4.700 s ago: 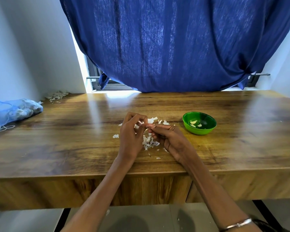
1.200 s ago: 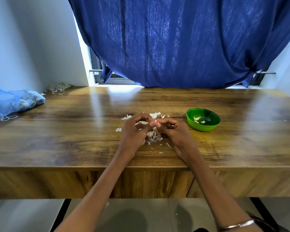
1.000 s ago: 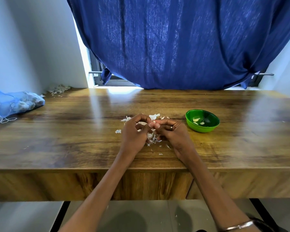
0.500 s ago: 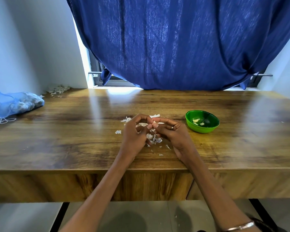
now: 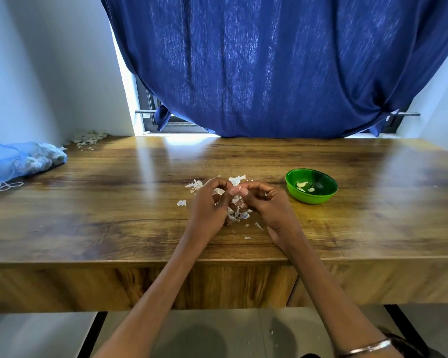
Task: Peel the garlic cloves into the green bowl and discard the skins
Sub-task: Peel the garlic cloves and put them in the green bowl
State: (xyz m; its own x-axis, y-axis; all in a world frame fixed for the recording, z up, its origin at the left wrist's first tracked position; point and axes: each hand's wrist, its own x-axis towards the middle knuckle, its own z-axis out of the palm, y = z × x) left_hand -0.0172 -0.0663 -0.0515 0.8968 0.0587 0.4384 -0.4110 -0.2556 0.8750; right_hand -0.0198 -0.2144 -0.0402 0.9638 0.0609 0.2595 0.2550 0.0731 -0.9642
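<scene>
Both our hands, left hand (image 5: 209, 205) and right hand (image 5: 265, 202), pinch one small garlic clove (image 5: 235, 190) mid-desk over white papery skins (image 5: 237, 215); few peeled cloves (image 5: 301, 186) in the round green plastic bowl (image 5: 311, 200), skins undiscarded.

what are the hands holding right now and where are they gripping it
Both the left hand and right hand pinch a small pale garlic clove between their fingertips above the white papery skins; which end each grip takes cannot be told.
</scene>
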